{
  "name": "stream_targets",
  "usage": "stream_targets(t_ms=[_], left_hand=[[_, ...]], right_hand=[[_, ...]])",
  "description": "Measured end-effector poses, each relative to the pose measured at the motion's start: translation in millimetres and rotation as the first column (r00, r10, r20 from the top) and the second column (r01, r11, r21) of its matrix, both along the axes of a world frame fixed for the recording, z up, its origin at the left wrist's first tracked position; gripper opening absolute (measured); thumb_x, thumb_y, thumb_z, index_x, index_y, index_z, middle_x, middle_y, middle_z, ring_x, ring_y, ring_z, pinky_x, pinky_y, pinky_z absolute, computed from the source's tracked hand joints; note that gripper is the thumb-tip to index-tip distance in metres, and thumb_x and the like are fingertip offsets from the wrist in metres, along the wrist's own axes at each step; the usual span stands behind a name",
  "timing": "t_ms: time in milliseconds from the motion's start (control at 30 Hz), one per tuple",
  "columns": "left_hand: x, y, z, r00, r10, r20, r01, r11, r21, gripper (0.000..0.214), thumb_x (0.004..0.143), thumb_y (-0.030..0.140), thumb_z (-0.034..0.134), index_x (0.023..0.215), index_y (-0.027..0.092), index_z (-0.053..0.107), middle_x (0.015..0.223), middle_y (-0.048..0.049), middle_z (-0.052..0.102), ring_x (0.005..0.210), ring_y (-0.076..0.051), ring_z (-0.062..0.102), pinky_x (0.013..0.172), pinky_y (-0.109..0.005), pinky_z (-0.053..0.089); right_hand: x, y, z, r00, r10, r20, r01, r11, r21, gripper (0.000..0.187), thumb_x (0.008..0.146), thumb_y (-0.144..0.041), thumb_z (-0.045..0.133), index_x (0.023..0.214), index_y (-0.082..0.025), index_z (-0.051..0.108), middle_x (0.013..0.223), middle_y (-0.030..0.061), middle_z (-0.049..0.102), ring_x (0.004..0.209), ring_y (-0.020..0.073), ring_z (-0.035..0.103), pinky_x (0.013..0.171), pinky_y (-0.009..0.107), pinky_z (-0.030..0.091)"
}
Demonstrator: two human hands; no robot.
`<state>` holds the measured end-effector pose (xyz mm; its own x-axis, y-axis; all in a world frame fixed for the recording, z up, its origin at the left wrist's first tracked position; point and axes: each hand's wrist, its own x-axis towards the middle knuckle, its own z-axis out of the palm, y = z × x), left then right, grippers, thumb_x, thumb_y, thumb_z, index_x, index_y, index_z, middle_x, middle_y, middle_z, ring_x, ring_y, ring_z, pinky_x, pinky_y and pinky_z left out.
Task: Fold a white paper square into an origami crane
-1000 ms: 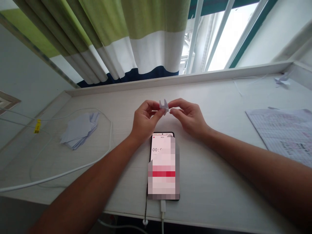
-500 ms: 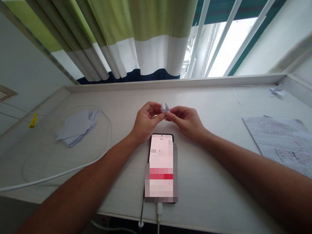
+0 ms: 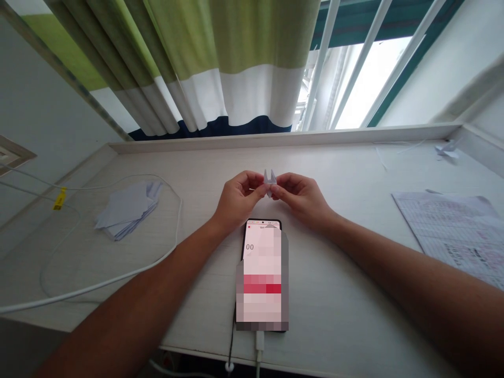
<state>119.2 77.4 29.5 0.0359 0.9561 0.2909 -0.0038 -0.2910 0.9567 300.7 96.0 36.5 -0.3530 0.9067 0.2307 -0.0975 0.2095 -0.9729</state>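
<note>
Between my two hands is a small piece of folded white paper (image 3: 270, 178), with two pointed tips standing up. My left hand (image 3: 241, 197) pinches its left side between thumb and fingers. From the right, my right hand (image 3: 301, 197) grips the other side the same way. Fingertips cover the paper's lower edges, so part of the fold is hidden. Just below the hands, a phone (image 3: 262, 252) lies face up on the white desk (image 3: 334, 294); most of its screen is blurred out.
A pile of white paper sheets (image 3: 128, 207) lies at the left, inside a loop of white cable (image 3: 179, 220) with a yellow tag (image 3: 59, 199). Written sheets (image 3: 449, 220) lie at the right, and a crumpled paper (image 3: 448, 150) in the far corner. A charging plug (image 3: 259, 340) joins the phone.
The view has shifted slightly, so everything sits a little lower and to the right. Both hands keep hold of the folded paper, which is turned a little and shows its two tips more upright.
</note>
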Motion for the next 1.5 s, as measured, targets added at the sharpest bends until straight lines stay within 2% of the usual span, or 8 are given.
stream_targets(t_ms=[200,400,567,767,967,1300,1367,1500], left_hand=[[-0.7,0.0,-1.7,0.998,-0.021,-0.063,0.022,1.000,0.007,0.029,0.083,0.041,0.081,0.098,0.017,0.076,0.093,-0.0069,0.078,0.086,-0.018,0.072,0.080,-0.032,0.057],[-1.4,1.2,-3.0,0.995,0.005,-0.102,-0.010,0.998,-0.056,0.022,0.081,0.037,0.081,0.089,0.017,0.076,0.082,-0.0050,0.076,0.075,-0.016,0.068,0.075,-0.030,0.055],[1.4,-1.5,2.9,1.000,-0.009,-0.001,0.009,0.998,-0.063,0.024,0.080,0.038,0.083,0.090,0.017,0.078,0.088,-0.0052,0.076,0.078,-0.016,0.068,0.075,-0.030,0.056],[2.2,-1.7,8.6,0.983,-0.119,0.136,0.129,0.990,-0.060,0.027,0.082,0.036,0.082,0.104,0.023,0.079,0.106,-0.0052,0.077,0.089,-0.015,0.067,0.072,-0.026,0.055],[1.1,-1.4,8.5,0.992,-0.053,0.118,0.059,0.997,-0.055,0.019,0.079,0.035,0.083,0.090,0.020,0.078,0.089,-0.0019,0.074,0.077,-0.012,0.063,0.067,-0.024,0.053],[-0.1,-3.0,10.0,0.999,0.001,0.050,-0.001,1.000,-0.007,0.010,0.080,0.025,0.077,0.078,0.017,0.070,0.077,0.0004,0.069,0.068,-0.010,0.061,0.066,-0.024,0.051],[-1.5,-3.6,11.5,1.000,-0.004,0.027,0.003,0.999,0.038,0.008,0.079,0.022,0.078,0.083,0.018,0.072,0.076,0.0012,0.068,0.069,-0.010,0.061,0.066,-0.023,0.050],[-7.0,-2.4,14.6,0.996,-0.066,-0.065,0.073,0.991,0.112,0.029,0.081,0.023,0.078,0.110,0.024,0.077,0.083,0.0003,0.070,0.077,-0.012,0.063,0.068,-0.024,0.050]], right_hand=[[0.5,0.1,-0.6,1.000,0.000,-0.025,-0.001,1.000,-0.019,0.036,0.079,-0.050,0.085,0.088,-0.017,0.073,0.080,0.0034,0.073,0.075,0.0165,0.065,0.076,0.032,0.052],[0.1,0.3,-0.8,1.000,0.012,-0.024,-0.013,0.999,-0.042,0.034,0.079,-0.048,0.085,0.081,-0.017,0.071,0.076,0.0025,0.071,0.073,0.0159,0.064,0.074,0.031,0.052],[0.6,2.0,-0.1,0.994,0.032,-0.109,-0.046,0.990,-0.130,0.029,0.076,-0.042,0.086,0.082,-0.018,0.071,0.074,0.0021,0.071,0.071,0.0164,0.065,0.075,0.032,0.053],[4.6,3.8,4.9,0.966,0.145,-0.212,-0.202,0.939,-0.279,0.021,0.073,-0.033,0.083,0.077,-0.018,0.070,0.072,0.0015,0.071,0.067,0.0150,0.065,0.071,0.029,0.051],[3.2,3.0,5.5,0.970,0.166,-0.175,-0.204,0.953,-0.224,0.021,0.077,-0.035,0.082,0.086,-0.018,0.072,0.073,0.0004,0.070,0.067,0.0138,0.063,0.070,0.029,0.051],[1.2,0.5,5.9,0.970,0.224,-0.093,-0.236,0.960,-0.151,0.030,0.078,-0.041,0.086,0.091,-0.019,0.072,0.082,0.0016,0.072,0.071,0.0145,0.065,0.072,0.030,0.053],[1.6,0.8,5.7,0.968,0.233,-0.091,-0.245,0.958,-0.150,0.028,0.077,-0.041,0.087,0.087,-0.019,0.073,0.080,0.0011,0.071,0.071,0.0143,0.064,0.071,0.030,0.052],[4.8,3.4,5.6,0.971,0.222,-0.083,-0.234,0.955,-0.182,0.029,0.072,-0.042,0.090,0.081,-0.019,0.075,0.078,0.0012,0.071,0.071,0.0143,0.062,0.072,0.029,0.051]])
